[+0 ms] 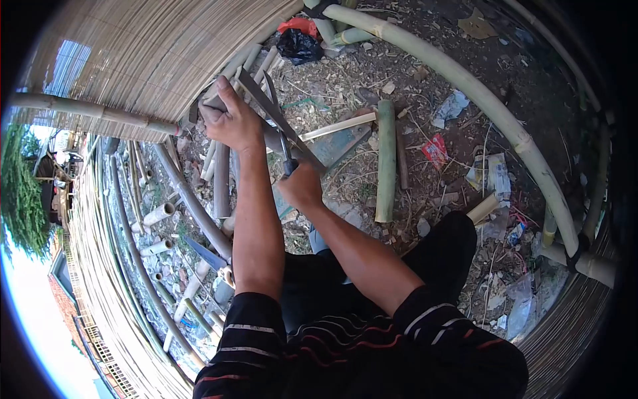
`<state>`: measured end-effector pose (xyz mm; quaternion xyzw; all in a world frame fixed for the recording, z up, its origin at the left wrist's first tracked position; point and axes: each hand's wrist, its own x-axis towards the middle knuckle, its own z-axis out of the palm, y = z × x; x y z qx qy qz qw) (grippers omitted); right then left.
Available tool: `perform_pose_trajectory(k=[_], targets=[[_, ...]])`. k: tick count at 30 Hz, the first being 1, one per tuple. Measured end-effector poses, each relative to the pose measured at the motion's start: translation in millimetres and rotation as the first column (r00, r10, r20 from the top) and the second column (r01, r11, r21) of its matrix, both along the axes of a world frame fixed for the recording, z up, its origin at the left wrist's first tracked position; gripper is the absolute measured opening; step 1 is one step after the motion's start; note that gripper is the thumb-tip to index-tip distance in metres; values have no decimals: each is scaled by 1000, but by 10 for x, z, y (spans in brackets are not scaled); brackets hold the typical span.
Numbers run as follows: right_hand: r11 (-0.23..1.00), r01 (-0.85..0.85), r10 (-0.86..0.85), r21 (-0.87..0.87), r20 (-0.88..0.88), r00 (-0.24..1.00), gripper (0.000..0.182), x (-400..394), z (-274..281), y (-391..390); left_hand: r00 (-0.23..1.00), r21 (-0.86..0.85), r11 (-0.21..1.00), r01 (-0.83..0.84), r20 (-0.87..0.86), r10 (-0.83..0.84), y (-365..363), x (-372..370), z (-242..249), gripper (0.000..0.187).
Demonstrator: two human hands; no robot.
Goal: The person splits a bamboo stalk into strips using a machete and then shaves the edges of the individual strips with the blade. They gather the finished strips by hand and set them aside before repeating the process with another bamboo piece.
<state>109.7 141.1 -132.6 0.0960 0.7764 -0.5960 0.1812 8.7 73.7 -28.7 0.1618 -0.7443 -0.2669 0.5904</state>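
My right hand [303,187] is wrapped round the black handle [290,167] of a tool with a narrow metal shank [284,144]. The tool's far part is partly hidden, so its exact kind cannot be told. A long, dark, flat strip [266,103] slants down past both hands and looks like a blade. Close to its upper left side is my left hand [232,120], thumb stretched upward and fingers curled. What those fingers hold, if anything, is hidden. Behind the hands lies a worn greenish board [339,147] with a pale split bamboo strip [339,125] across it.
A short green bamboo piece [385,159] lies right of the board. A long bamboo pole [458,73] curves across the right. Cut bamboo tubes [159,214] and a bluish blade [203,253] lie at left. Black plastic bag [299,45], litter and wood chips cover the ground.
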Motion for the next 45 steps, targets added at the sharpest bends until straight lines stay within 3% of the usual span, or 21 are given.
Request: perform_pose_trajectory(k=[2,6,10,12,14,15,17,18,19,21,23,25,28,29,30,32,33,35,39,41,45], targets=[[999,40,-39,-18,50,998,23,-74,-105,-32,993,17,997,78,-95,-76,-10,-82,-51,52],[889,-435,450,145,-95,888,28,-317,-45,581,945,135,936,325,-90,-315,-425,36,-142,56],[860,-424,472,286,-124,873,28,-390,7,582,980,60,978,198,-20,-197,-506,79,-141,59],[853,-396,471,341,-174,865,28,-496,-1,559,958,185,940,286,-63,-279,-562,148,-106,60],[611,-326,675,721,-259,691,28,-774,2,729,968,142,959,247,-71,-239,-468,169,-92,59],[604,-323,680,729,-260,685,28,-797,-35,808,971,97,969,226,-105,-216,-486,63,-114,57],[614,-387,660,688,-178,730,27,-861,-142,1062,980,91,979,182,-92,-174,-364,-29,-88,58],[671,-468,617,574,-82,783,27,-751,-221,1160,987,142,978,151,-68,-143,-362,-89,-78,60],[797,-464,532,387,-85,842,25,-590,-463,1219,993,181,976,120,-41,-115,-381,-135,-69,62],[896,-402,397,189,65,916,25,-195,-996,1236,997,204,976,72,-5,-73,-489,-214,-62,65],[848,-504,397,165,435,809,26,89,-866,1306,999,191,981,44,-24,-40,-679,-303,-148,64],[828,-487,388,278,343,855,25,339,-1419,1367,997,202,977,66,-41,-59,-773,-255,-95,64],[883,-354,250,308,330,910,26,565,-1126,1465,971,232,951,206,74,-229,-883,-31,-112,54],[928,-274,144,252,435,889,30,602,-942,1511,911,179,911,371,122,-394,-868,51,-102,48],[924,-274,141,266,430,892,30,659,-1012,1590,825,130,842,523,168,-539,-840,152,-50,44],[878,-184,177,442,58,982,40,779,-1210,1771,788,239,811,534,207,-580,-649,444,57,31],[871,-190,191,452,44,981,40,768,-1069,1849,686,337,738,584,281,-671,-588,578,70,24],[952,-47,141,303,-296,945,49,791,-459,1973,548,439,646,624,343,-763,-480,787,-1,22],[991,-74,119,114,-454,883,46,705,659,1924,595,293,750,593,469,-653,-233,1163,-75,20],[872,-104,27,-479,-165,986,42,726,1024,1816,600,236,762,602,495,-628,-195,1244,-132,19],[926,-206,68,-315,-398,915,39,713,1408,1399,561,296,733,613,490,-667,-123,1359,23,20]])
